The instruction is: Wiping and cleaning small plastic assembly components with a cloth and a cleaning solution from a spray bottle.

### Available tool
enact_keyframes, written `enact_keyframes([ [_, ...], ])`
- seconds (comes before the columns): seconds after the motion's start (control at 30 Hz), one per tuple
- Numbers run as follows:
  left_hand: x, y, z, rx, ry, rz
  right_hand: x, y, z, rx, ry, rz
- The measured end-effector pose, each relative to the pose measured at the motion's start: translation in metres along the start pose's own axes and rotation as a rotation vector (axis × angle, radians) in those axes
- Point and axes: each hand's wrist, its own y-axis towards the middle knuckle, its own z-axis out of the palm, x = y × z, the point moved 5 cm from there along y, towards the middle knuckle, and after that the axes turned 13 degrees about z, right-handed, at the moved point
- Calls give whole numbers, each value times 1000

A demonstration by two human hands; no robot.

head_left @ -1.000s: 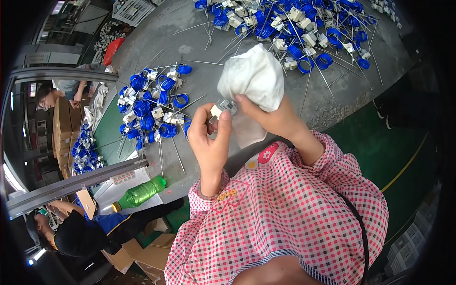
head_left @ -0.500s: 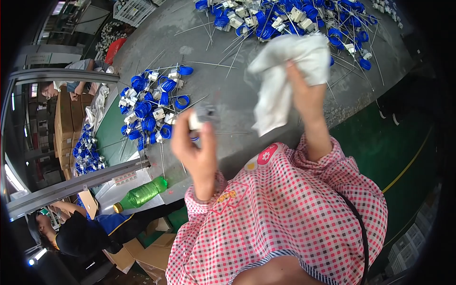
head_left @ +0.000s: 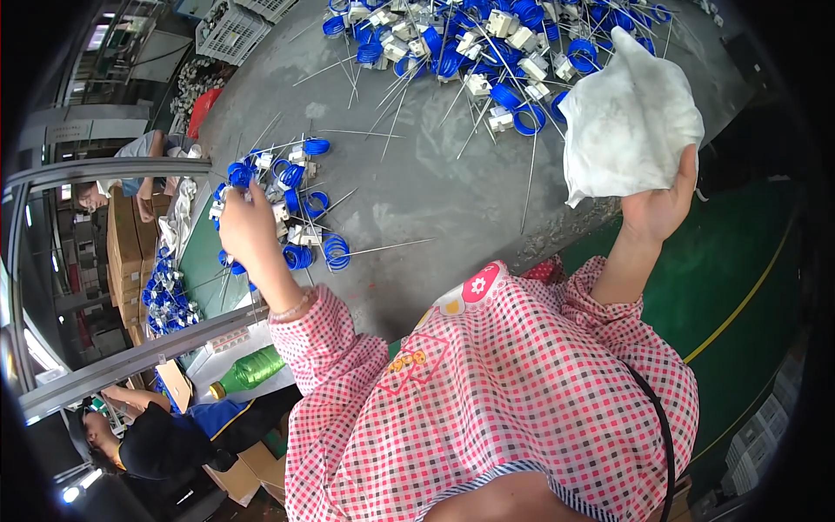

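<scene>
My left hand (head_left: 248,228) is over the left pile of white blocks with blue coiled tubes (head_left: 296,174) and thin metal rods. Its fingers curl down among the parts, and what they hold, if anything, is hidden behind the back of the hand. A white cloth (head_left: 631,126) hangs spread from my right hand (head_left: 657,209), whose fingers are closed on its lower right edge. The cloth covers part of the right side of a larger heap of the same blue-coiled parts (head_left: 496,52) at the far side of the grey table (head_left: 383,191).
A green plastic bottle (head_left: 252,370) lies at the left beside a metal frame rail (head_left: 148,352). Beyond the rail are a person in dark clothes (head_left: 165,444) and another blue-coiled pile (head_left: 170,296). White crates (head_left: 233,33) stand at far left; another person (head_left: 143,178) is nearer.
My left hand, which held a small white-and-grey block in front of me, has moved left and away to the pile. My right hand has carried the cloth right, and the cloth is more spread out.
</scene>
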Motion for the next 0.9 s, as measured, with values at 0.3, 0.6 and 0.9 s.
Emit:
enact_keyframes([
  [0.3,-164,119,136,332,-477,533,18,-8,-11,-39,91,30],
  [0.6,-181,108,151,82,-645,143,51,-20,-39,-125,89,-84],
  [0.9,-106,143,159,600,-256,438,34,5,-35,-141,92,-31],
])
